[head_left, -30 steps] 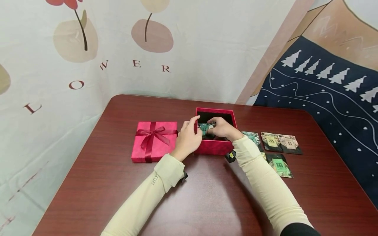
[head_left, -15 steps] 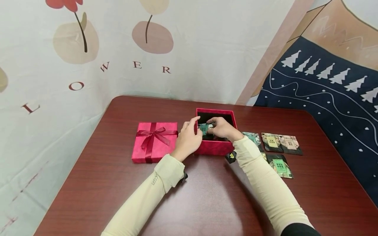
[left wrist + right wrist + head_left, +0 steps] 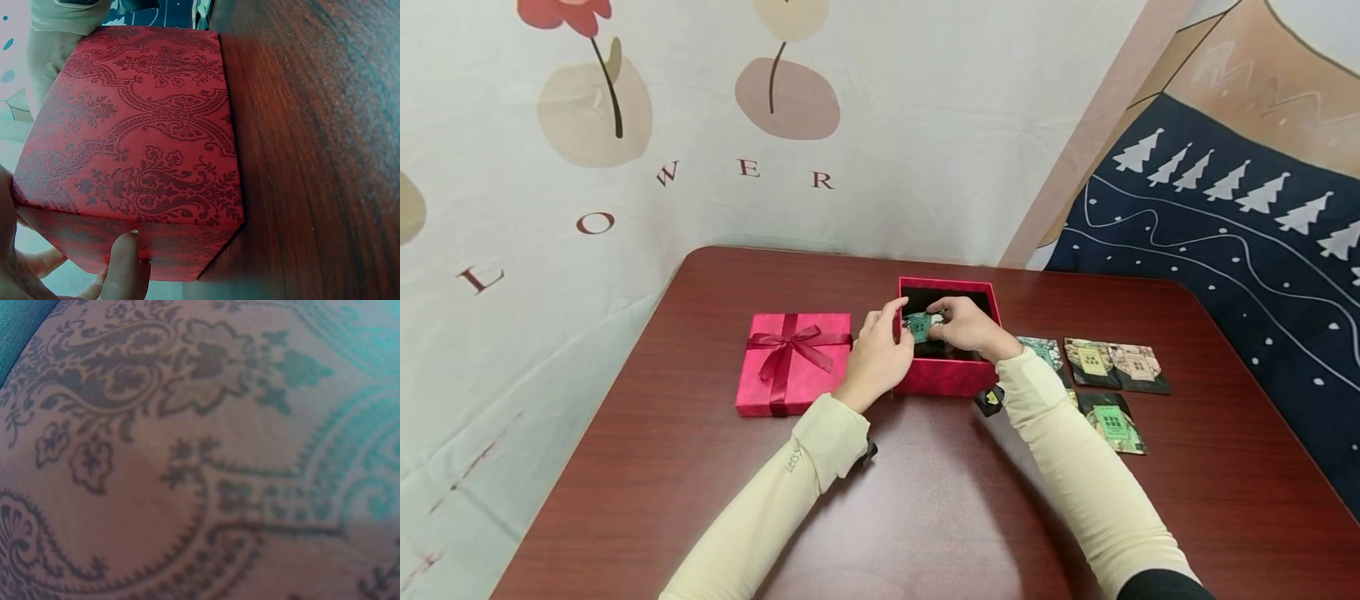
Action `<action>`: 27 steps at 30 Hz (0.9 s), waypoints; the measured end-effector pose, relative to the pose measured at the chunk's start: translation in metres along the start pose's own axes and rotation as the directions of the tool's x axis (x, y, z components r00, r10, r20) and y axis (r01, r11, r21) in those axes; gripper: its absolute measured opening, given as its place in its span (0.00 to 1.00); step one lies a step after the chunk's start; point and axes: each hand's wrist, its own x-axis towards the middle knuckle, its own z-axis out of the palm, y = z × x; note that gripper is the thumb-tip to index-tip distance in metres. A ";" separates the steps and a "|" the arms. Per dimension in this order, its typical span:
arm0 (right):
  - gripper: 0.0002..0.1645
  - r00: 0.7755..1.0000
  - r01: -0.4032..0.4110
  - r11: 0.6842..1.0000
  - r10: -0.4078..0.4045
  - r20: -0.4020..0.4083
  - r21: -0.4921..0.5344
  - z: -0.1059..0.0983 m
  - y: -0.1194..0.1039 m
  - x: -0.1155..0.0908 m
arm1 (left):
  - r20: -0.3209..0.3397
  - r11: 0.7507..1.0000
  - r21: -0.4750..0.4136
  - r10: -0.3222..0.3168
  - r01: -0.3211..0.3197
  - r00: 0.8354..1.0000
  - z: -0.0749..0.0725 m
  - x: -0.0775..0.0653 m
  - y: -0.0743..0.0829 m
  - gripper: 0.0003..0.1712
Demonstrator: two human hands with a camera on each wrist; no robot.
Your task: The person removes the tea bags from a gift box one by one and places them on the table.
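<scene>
A red patterned gift box [image 3: 943, 379] stands uncovered on the table, its inside dark. My left hand [image 3: 878, 358] holds the box's left wall, thumb side reaching over the rim; in the left wrist view a fingertip [image 3: 127, 247] presses the outer face of the box [image 3: 162, 125]. Inside, my right hand [image 3: 966, 325] pinches the right edge of a teal-labelled sachet [image 3: 919, 327], its fingers partly hidden by the sachet and the front wall. Only the box's patterned wall [image 3: 187, 437], very near and blurred, fills the right wrist view.
The red lid with a ribbon bow [image 3: 760, 375] lies left of the box. Right of it on the table [image 3: 700, 483] lie several flat sachets, among them a green-labelled sachet [image 3: 1111, 423] and a yellow-labelled sachet [image 3: 1090, 360]; my right sleeve covers some.
Almost nothing differs. My right hand shifts very slightly within the box with the sachet's edge in its fingers; the left hand stays on the wall.
</scene>
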 end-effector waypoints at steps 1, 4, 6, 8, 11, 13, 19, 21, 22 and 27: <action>0.29 1.000 0.004 1.000 -0.004 -0.001 -0.003 -0.001 0.000 -0.001 | 0.000 1.000 -0.002 0.001 -0.001 1.000 0.000 0.000 0.000 0.30; 0.29 1.000 0.022 1.000 -0.022 -0.005 -0.010 -0.003 0.000 -0.003 | 0.002 1.000 -0.006 0.002 -0.002 1.000 0.001 0.000 -0.001 0.30; 0.29 0.999 0.035 0.999 -0.035 -0.012 -0.013 -0.005 0.000 -0.005 | 0.004 1.000 -0.008 0.000 0.000 1.000 0.001 0.000 -0.001 0.30; 0.29 0.999 0.046 0.999 -0.046 -0.021 -0.015 -0.006 -0.001 -0.007 | 0.003 1.000 -0.008 -0.001 0.001 1.000 0.001 0.000 -0.001 0.30; 0.29 0.998 0.053 0.999 -0.053 -0.036 -0.015 -0.007 -0.002 -0.009 | -0.003 1.000 -0.009 0.003 -0.003 1.000 0.001 0.000 0.000 0.30; 0.29 0.998 0.058 0.998 -0.059 -0.039 -0.013 -0.009 -0.002 -0.010 | -0.007 1.000 -0.009 0.008 -0.008 1.000 0.001 0.000 0.000 0.30; 0.28 0.997 0.065 0.998 -0.065 -0.035 0.014 -0.013 -0.005 -0.016 | -0.014 1.000 0.002 0.010 -0.010 1.000 0.000 -0.001 0.000 0.31; 0.28 0.998 0.061 0.998 -0.060 -0.036 0.025 -0.014 -0.006 -0.019 | -0.015 1.000 0.006 0.008 -0.008 1.000 0.001 -0.001 0.000 0.31; 0.28 0.998 0.058 0.998 -0.057 -0.036 0.028 -0.015 -0.007 -0.021 | -0.014 1.000 0.009 0.008 -0.008 1.000 0.001 -0.001 0.000 0.31; 0.29 0.997 0.049 0.998 -0.047 -0.056 0.038 -0.019 -0.010 -0.030 | -0.008 1.000 0.011 0.005 -0.005 1.000 0.001 -0.001 0.000 0.30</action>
